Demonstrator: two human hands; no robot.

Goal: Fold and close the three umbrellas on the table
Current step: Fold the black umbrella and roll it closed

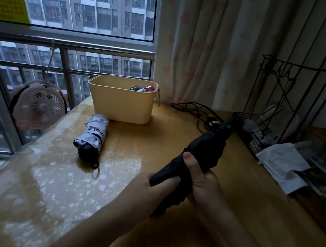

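Note:
Both my hands hold a black folding umbrella (204,151), collapsed, slanting up and away to the right above the table. My left hand (146,193) grips its lower end, thumb across the fabric. My right hand (202,180) wraps around the middle with the thumb pressed on top. A grey-white umbrella (92,133) with a black handle and wrist loop lies folded on the wooden table (154,147) to the left. A third umbrella (142,88), partly pink, pokes out of the cream basket (120,103); most of it is hidden.
A black cable and adapter (202,114) lie behind the umbrella. On the right stand a black wire rack (277,111) and white papers (283,164). A small pink fan (39,103) sits by the window railing, off the table's left edge.

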